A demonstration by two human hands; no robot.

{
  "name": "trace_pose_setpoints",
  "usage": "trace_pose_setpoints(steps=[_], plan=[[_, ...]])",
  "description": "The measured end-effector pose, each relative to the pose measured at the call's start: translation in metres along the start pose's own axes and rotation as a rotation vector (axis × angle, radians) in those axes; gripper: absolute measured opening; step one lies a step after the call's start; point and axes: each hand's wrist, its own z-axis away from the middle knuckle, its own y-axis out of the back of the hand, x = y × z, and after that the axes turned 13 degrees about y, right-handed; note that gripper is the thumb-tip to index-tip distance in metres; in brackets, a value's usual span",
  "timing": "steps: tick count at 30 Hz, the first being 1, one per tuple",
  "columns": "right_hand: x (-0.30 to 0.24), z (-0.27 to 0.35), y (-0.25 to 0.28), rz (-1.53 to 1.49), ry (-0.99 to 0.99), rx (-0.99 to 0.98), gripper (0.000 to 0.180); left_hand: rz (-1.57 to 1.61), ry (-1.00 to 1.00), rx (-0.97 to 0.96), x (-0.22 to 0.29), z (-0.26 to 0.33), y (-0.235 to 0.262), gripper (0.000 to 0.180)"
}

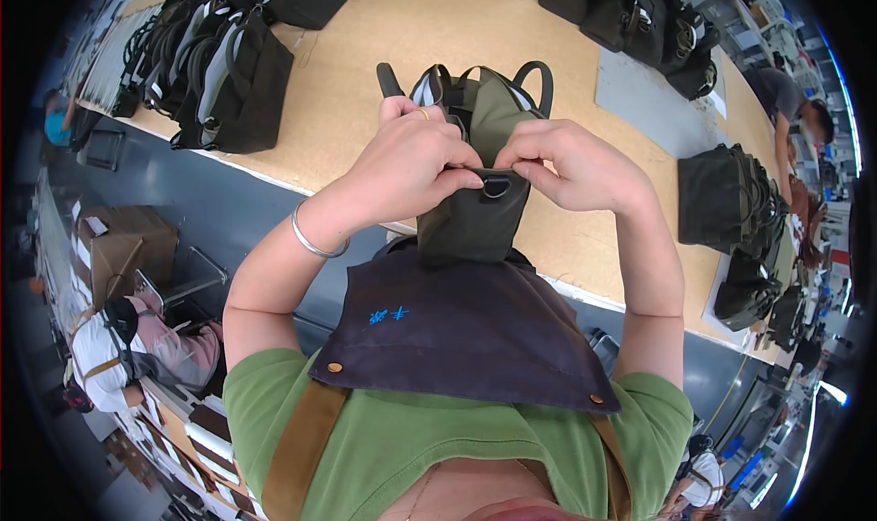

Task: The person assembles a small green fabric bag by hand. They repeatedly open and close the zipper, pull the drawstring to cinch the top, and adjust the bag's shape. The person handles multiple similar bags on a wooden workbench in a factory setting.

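In front of my dark apron stands a dark olive handbag (472, 219), its narrow end toward me and its top parted. Pinched between thumb and fingers of my left hand (422, 155) is the bag's upper edge, left of a D-shaped metal ring (496, 187). The same edge is gripped by my right hand (557, 163) just right of the ring. Lighter green lining (498, 110) shows inside, beyond my fingers. A looped handle rises on either side of the opening. Part of the far end is hidden by my hands.
The bag is at the near edge of a wide tan table (384, 27). Similar dark bags (242, 87) are grouped at the left, more bags (639, 18) at far right, others (731, 196) at right. A grey sheet (649, 96) lies there. Another person (795, 110) leans in at the right.
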Motion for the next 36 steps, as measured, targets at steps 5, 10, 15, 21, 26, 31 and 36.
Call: trace_pose_setpoints(steps=[5,10,15,21,26,31,36], plan=[[0.006,0.004,-0.002,-0.015,0.052,-0.012,0.014,0.075,0.04,-0.042,-0.004,0.0,0.0,0.008],[0.012,0.004,-0.008,-0.004,0.083,0.009,0.014,0.096,0.033,-0.051,-0.006,0.001,-0.002,0.007],[0.016,0.001,-0.017,-0.024,0.089,0.055,0.011,0.077,-0.005,-0.006,-0.011,0.002,-0.009,0.007],[-0.017,0.02,-0.03,0.184,0.216,0.16,0.012,-0.138,-0.256,0.272,0.01,0.029,-0.015,0.019],[0.042,0.044,-0.091,0.256,0.086,0.456,0.014,-0.105,-0.151,0.362,-0.041,0.028,-0.066,0.029],[0.074,0.056,-0.104,0.371,-0.329,1.19,0.05,0.98,0.579,0.817,-0.101,0.052,-0.13,0.052],[0.082,-0.017,-0.13,-0.167,-0.124,1.021,0.082,1.099,-0.062,0.506,-0.044,0.029,-0.121,0.013]])
